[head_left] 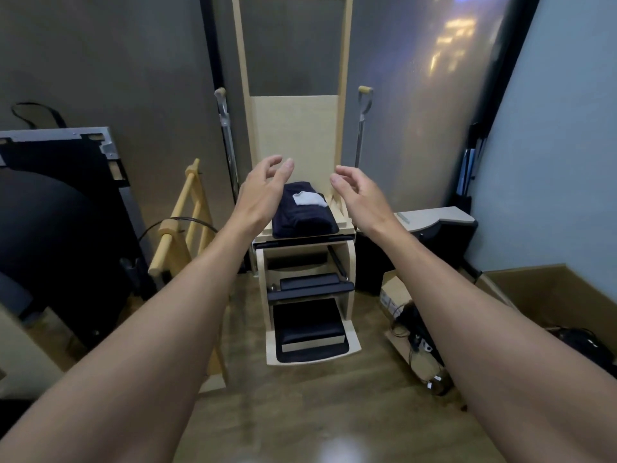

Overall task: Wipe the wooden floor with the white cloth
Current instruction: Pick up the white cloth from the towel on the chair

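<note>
Wiping has not begun: the white cloth [309, 199] lies on a dark cushion [302, 217] between the left hand [263, 185] and right hand [359, 192], both loosely open and empty. The whole wooden floor [300, 412] remains.

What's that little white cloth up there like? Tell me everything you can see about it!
The white cloth is small, soft-looking and crumpled, with uneven edges, not neatly folded. It lies on top of a dark blue cushion on the seat of a pale wooden chair, towards the cushion's back right part. Only the cushion touches it: the left hand and right hand hover on either side with loosely curled fingers, holding nothing.
</note>
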The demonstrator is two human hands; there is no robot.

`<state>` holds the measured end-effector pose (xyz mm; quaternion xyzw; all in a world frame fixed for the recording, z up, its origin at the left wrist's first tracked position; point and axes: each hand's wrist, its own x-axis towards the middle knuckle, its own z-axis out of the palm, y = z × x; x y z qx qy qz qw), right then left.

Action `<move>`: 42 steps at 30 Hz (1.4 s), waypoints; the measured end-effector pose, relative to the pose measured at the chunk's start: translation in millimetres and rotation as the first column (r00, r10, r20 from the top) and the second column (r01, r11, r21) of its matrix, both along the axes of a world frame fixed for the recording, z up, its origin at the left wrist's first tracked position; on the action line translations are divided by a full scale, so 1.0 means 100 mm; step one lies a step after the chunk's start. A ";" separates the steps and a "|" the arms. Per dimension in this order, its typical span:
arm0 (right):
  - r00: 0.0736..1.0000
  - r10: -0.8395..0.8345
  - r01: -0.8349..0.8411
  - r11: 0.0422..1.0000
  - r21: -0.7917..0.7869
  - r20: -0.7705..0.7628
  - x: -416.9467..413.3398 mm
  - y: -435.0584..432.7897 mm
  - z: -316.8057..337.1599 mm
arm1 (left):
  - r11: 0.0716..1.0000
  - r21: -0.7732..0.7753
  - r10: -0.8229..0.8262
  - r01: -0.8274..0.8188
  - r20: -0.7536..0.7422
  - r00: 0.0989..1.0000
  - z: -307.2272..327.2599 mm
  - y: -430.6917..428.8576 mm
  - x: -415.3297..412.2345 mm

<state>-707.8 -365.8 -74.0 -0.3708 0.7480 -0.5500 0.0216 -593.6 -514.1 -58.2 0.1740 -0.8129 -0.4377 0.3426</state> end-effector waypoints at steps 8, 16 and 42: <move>0.998 -0.003 0.004 1.000 -0.013 0.057 -1.42 -0.90 -0.19 | 0.998 0.055 -0.009 0.006 0.041 0.999 -0.20 -0.86 -1.39; 0.993 0.024 -0.028 0.999 0.033 0.113 -2.74 -1.73 -0.32 | 0.995 0.096 0.003 -0.012 0.094 0.996 -0.35 -1.70 -2.71; 0.961 -0.111 -0.039 0.854 0.519 0.254 -5.68 -4.23 -2.43 | 0.997 0.066 -0.064 0.026 0.670 0.740 -2.44 -4.06 -5.93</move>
